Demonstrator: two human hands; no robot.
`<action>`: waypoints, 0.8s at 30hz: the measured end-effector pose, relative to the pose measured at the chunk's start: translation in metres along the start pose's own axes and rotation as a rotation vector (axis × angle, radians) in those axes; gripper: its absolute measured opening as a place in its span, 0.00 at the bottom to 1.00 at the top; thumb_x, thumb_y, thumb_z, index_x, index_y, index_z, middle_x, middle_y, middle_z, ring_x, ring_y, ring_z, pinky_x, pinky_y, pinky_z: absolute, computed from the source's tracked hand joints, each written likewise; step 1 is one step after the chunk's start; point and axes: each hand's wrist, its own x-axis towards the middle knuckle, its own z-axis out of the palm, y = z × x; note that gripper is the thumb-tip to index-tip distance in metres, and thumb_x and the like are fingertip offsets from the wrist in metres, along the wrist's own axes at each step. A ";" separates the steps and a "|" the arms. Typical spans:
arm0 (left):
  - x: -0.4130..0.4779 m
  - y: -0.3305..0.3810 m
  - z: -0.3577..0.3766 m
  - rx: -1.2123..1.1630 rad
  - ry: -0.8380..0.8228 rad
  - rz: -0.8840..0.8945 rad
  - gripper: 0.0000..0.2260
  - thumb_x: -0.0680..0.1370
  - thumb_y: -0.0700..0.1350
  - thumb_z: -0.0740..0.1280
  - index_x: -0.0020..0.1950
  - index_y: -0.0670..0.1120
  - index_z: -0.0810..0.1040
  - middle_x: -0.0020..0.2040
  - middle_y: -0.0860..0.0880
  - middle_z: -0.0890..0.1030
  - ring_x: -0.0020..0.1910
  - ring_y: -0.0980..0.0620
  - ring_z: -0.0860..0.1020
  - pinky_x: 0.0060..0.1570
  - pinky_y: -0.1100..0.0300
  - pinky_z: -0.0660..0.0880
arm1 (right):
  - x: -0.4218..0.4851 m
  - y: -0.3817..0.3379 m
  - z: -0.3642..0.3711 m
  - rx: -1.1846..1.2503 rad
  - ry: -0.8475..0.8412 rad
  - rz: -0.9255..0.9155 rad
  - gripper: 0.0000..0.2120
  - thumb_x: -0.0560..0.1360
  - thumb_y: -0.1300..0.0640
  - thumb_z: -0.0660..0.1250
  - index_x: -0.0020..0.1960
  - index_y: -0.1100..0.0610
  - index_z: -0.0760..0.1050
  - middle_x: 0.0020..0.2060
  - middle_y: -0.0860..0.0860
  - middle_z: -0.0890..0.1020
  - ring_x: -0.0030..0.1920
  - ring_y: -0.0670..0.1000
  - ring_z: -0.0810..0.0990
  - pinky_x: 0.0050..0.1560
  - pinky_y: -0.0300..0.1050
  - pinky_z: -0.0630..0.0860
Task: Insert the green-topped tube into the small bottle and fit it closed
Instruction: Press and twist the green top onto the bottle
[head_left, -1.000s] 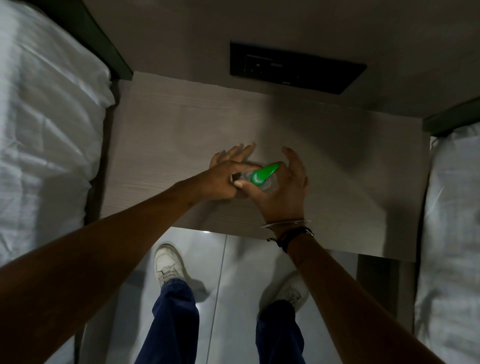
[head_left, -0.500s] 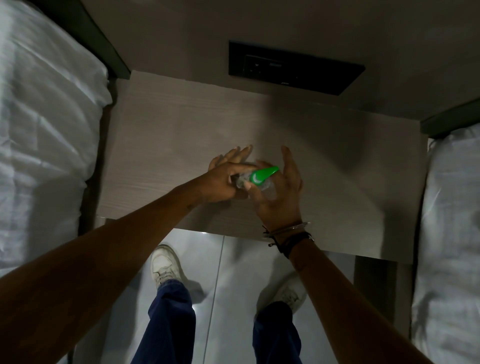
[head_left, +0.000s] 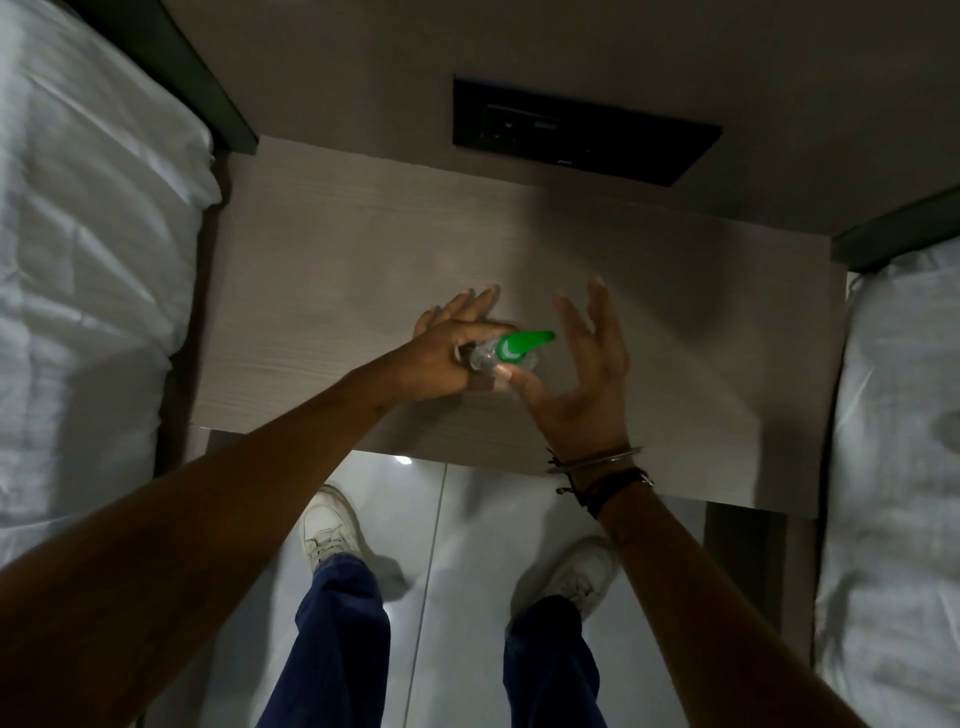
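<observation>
Half a second ago the right hand was curled around the green-topped tube; now its fingers are spread wide and lifted away, and only the thumb tip touches the small bottle from below. The left hand has kept its place, with thumb and forefinger closed on the bottle's clear neck and the other fingers stretched forward. The green top sits on the bottle between both hands, its spout pointing toward the right palm. If it is fully seated, I cannot tell. The hands are over the wooden table, nearer to its front edge than to the wall. Free surface lies ahead and to both sides; white bedding borders the left side.
</observation>
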 end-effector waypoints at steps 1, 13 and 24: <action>0.000 -0.001 0.001 -0.004 0.002 0.003 0.29 0.70 0.55 0.73 0.67 0.65 0.65 0.79 0.56 0.47 0.77 0.53 0.41 0.71 0.49 0.36 | 0.002 -0.002 -0.005 -0.024 0.008 -0.055 0.26 0.67 0.47 0.73 0.62 0.55 0.76 0.73 0.62 0.65 0.72 0.55 0.62 0.66 0.61 0.64; 0.004 0.003 -0.003 0.034 -0.020 -0.068 0.35 0.71 0.50 0.74 0.73 0.57 0.61 0.79 0.51 0.50 0.77 0.49 0.44 0.70 0.49 0.38 | -0.002 -0.055 0.001 -0.369 0.046 0.095 0.14 0.70 0.49 0.71 0.38 0.62 0.81 0.60 0.61 0.79 0.64 0.63 0.73 0.58 0.62 0.69; -0.002 0.016 -0.019 0.142 -0.129 -0.071 0.34 0.74 0.51 0.71 0.68 0.68 0.52 0.79 0.50 0.44 0.77 0.48 0.41 0.71 0.46 0.38 | -0.016 -0.060 -0.012 -0.517 -0.036 0.192 0.30 0.66 0.31 0.65 0.52 0.55 0.80 0.64 0.58 0.75 0.65 0.61 0.70 0.62 0.64 0.67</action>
